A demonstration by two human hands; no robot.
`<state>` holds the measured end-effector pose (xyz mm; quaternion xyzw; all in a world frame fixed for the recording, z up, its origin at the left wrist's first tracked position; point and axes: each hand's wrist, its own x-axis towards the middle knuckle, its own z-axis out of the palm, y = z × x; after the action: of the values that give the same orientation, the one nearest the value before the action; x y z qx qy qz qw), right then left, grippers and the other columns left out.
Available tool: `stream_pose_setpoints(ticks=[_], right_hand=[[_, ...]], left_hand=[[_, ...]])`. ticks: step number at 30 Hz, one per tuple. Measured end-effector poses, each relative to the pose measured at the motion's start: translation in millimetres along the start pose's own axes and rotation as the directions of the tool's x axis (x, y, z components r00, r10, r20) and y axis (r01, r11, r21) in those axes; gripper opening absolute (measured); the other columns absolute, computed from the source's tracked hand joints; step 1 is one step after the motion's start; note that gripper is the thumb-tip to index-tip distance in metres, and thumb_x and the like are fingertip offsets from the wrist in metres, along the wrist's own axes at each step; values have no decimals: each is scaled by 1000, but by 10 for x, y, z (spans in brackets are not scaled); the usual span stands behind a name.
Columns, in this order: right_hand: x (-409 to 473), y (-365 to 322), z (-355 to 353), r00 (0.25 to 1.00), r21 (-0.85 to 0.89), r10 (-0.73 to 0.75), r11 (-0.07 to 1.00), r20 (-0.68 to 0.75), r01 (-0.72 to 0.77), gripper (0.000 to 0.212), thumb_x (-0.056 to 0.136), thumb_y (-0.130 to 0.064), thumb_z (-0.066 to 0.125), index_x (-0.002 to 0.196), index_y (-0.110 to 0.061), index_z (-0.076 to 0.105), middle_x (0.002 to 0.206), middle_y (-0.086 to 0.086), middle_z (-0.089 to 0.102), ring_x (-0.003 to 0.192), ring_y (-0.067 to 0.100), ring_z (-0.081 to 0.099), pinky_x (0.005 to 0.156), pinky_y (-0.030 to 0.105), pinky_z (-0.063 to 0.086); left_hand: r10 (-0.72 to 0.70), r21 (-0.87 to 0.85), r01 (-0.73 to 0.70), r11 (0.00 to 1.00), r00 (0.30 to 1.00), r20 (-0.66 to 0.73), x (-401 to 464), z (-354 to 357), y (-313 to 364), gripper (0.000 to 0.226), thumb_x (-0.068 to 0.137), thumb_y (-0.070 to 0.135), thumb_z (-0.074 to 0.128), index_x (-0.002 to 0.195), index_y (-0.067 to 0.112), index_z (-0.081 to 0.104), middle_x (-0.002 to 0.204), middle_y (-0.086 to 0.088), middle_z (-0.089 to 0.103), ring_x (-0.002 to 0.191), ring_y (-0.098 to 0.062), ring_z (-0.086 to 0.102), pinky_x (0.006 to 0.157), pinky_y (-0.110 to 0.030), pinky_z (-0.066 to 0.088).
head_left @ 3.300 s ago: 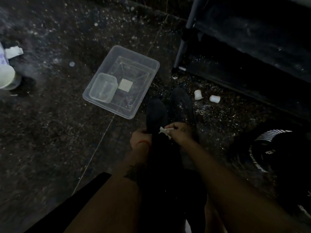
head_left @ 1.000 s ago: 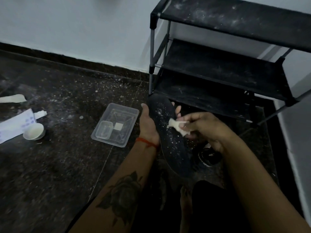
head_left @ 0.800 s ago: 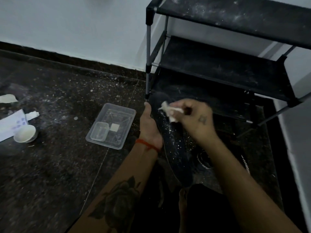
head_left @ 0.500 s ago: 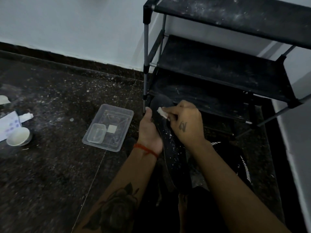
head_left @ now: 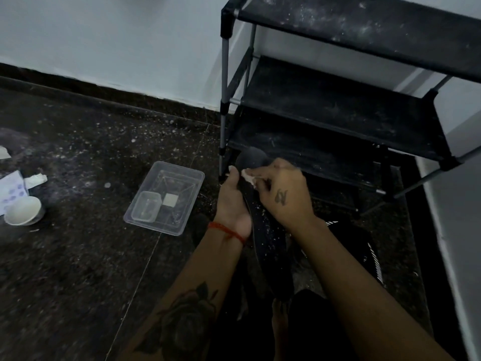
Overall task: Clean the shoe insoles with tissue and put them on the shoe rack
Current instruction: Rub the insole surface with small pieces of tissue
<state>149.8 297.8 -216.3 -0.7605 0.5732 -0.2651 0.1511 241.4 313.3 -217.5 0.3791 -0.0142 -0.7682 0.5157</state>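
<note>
A long black insole (head_left: 263, 230), speckled with white dust, stands tilted in front of me. My left hand (head_left: 233, 201) grips its left edge, thumb up along the rim. My right hand (head_left: 282, 194) pinches a crumpled white tissue (head_left: 248, 177) and presses it on the insole's upper part, near the toe end (head_left: 251, 156). The black shoe rack (head_left: 338, 105) with three dusty shelves stands just behind the insole. The insole's lower end is lost in the dark near my legs.
A clear plastic tray (head_left: 179, 178) holding a smaller clear box (head_left: 146, 209) lies on the dark speckled floor to the left. A white bowl (head_left: 23, 211) and papers (head_left: 11, 190) sit at far left. A dark striped shoe (head_left: 364, 246) lies to the right.
Since 3.3 s ago my view rose from the floor to the rack. In the last second my right hand slid the tissue up the insole toward its toe end.
</note>
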Motion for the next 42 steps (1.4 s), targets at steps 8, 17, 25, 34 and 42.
stream_pose_setpoints(ticks=[8,17,25,34,42], right_hand=[[81,141,-130,965,75,173,984,-196,-161,21,86,-18,60,105,-17,70,92,10,65,82,15,59,72,11,34],[65,141,11,994,34,109,994,-19,-108,24,85,-15,59,104,-25,71,94,8,65,83,20,60,74,24,46],[80,2,-35,984,90,83,993,-156,-70,23,85,-12,58,105,-15,70,94,12,66,83,16,58,72,7,32],[76,186,-33,977,-30,197,979,-75,-200,27,87,-17,57,112,-21,67,98,12,59,86,24,59,77,26,44],[43,-79,96,995,82,-52,995,-87,59,29,85,-9,58,110,-20,67,85,8,56,76,11,50,68,17,39]], left_hand=[[-27,43,27,999,1000,-3,-13,24,11,61,99,52,23,100,6,62,79,-13,73,78,-23,68,72,-33,52],[-46,30,45,999,999,8,-16,13,16,61,99,51,21,97,5,61,74,-12,73,77,-23,66,72,-34,51],[-25,52,25,998,1000,-7,-37,53,14,56,100,47,22,95,8,62,76,-9,72,79,-20,64,71,-29,51],[-17,75,17,997,1000,-8,-14,22,18,58,101,46,19,95,7,62,74,-8,74,73,-18,68,67,-27,54],[-6,4,6,1000,1000,6,-38,52,5,49,101,43,25,90,12,61,66,-4,72,70,-13,67,62,-22,55]])
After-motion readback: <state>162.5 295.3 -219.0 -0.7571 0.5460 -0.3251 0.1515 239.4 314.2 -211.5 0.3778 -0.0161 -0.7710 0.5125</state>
